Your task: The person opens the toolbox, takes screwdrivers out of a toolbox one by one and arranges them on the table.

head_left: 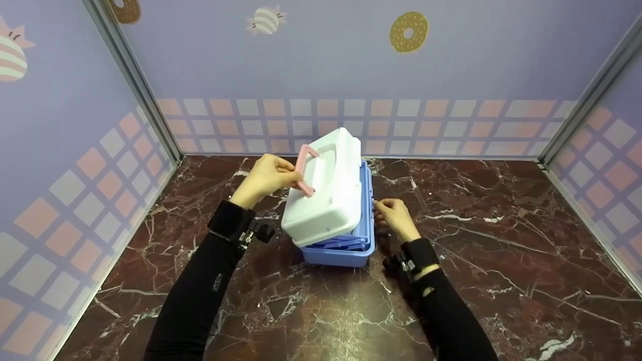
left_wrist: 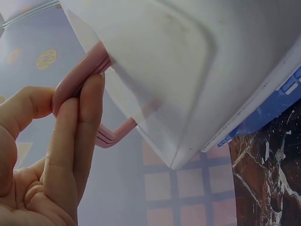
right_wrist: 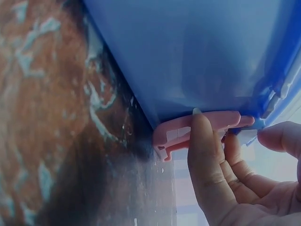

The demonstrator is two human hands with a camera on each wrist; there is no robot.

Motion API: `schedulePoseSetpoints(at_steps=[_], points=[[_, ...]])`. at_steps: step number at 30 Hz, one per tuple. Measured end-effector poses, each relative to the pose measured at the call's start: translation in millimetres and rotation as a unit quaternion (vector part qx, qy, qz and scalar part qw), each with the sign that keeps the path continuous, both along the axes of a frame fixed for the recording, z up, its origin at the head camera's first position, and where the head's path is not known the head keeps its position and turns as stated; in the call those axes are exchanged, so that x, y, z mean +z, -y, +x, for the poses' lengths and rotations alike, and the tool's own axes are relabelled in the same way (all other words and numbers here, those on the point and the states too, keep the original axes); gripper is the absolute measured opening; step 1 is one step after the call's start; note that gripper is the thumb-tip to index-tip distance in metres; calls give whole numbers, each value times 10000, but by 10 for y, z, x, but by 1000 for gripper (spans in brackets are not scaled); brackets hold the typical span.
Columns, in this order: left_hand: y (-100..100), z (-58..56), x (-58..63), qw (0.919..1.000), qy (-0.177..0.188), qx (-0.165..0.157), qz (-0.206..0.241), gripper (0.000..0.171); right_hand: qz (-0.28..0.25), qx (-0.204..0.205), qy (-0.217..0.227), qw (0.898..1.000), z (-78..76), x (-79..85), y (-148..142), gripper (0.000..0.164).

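Note:
A blue storage box stands on the table, its white lid partly raised and tilted to the left. My left hand pinches the pink handle of that lid between thumb and fingers. At the box's right side is my right hand, with fingers bent about a pink latch on the blue wall. Its index finger lies across the latch, and the thumb is by the rim. Blue tray parts show in the gap under the lid; the rest of the inside is hidden.
A dark red marbled tabletop lies under the box. Behind it rises a lilac back wall with checks and printed sweets. Similar side walls stand left and right. Both forearms wear black sleeves and wrist cameras.

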State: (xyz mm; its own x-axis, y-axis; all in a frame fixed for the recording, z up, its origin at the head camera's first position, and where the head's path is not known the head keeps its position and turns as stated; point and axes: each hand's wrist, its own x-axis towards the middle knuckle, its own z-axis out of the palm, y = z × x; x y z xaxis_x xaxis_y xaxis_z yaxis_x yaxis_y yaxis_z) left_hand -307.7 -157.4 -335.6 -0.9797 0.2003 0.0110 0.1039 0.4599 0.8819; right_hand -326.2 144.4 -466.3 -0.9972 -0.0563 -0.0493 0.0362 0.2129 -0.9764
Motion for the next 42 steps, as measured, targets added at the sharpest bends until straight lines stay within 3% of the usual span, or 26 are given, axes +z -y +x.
schedulePoseSetpoints(at_steps=[11, 23, 31, 37, 42], points=[[160, 27, 21, 9999, -18, 152, -25, 27, -242, 46, 80, 9997, 19, -7, 11, 32], [482, 55, 20, 9992, -55, 365, -120, 27, -521, 44, 198, 9984, 21, -9, 11, 28], [652, 51, -36, 9970, -115, 620, -454, 28, -449, 36, 196, 9988, 26, -9, 29, 30], [748, 54, -99, 9910, -425, 825, -968, 29, -351, 17, 140, 9993, 3, -6, 15, 28], [834, 85, -167, 9879, -433, 926, -1164, 32, -484, -10, 160, 9987, 18, -11, 24, 26]])
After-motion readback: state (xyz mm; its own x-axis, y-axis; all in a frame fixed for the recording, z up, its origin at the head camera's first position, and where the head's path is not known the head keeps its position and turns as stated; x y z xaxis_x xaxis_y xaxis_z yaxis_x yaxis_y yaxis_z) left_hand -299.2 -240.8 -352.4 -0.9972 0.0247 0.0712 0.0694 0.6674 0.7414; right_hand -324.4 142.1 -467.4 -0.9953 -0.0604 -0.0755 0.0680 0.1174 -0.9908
